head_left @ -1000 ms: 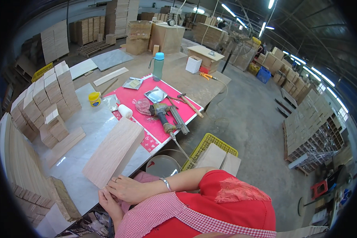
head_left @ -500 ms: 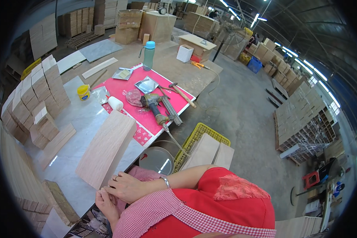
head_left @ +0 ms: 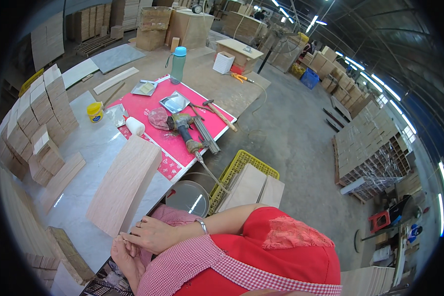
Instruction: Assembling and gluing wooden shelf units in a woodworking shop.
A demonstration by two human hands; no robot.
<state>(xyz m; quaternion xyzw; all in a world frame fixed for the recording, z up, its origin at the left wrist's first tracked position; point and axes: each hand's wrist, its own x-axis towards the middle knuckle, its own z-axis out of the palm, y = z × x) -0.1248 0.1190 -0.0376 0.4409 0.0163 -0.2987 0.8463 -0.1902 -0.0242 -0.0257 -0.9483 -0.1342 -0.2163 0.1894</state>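
Note:
My left hand (head_left: 126,255) and my right hand (head_left: 152,234) meet close to my body, at the table's near edge. Fingertips of both are pinched together; whatever lies between them is too small to make out. Just beyond the hands, a long pale wooden box (head_left: 121,187) rests on the light grey tabletop, its near end beside my fingers. Past its far end lie a white glue bottle (head_left: 134,127) and, on a pink printed sheet, an air nail gun (head_left: 185,132) with its hose attached. A hammer (head_left: 221,116) is behind the nail gun.
Stacked wooden blocks (head_left: 39,103) stand at the left, near a yellow tub (head_left: 94,112). A teal bottle (head_left: 178,65) stands at the back. Right of the table are a yellow crate (head_left: 241,159) with boards and a round-lidded bucket (head_left: 187,197). A wrapped pallet stack (head_left: 372,148) is farther right.
The whole view has shifted slightly, so things sit a little left and up. Both hands keep their pinched pose by the box's near end.

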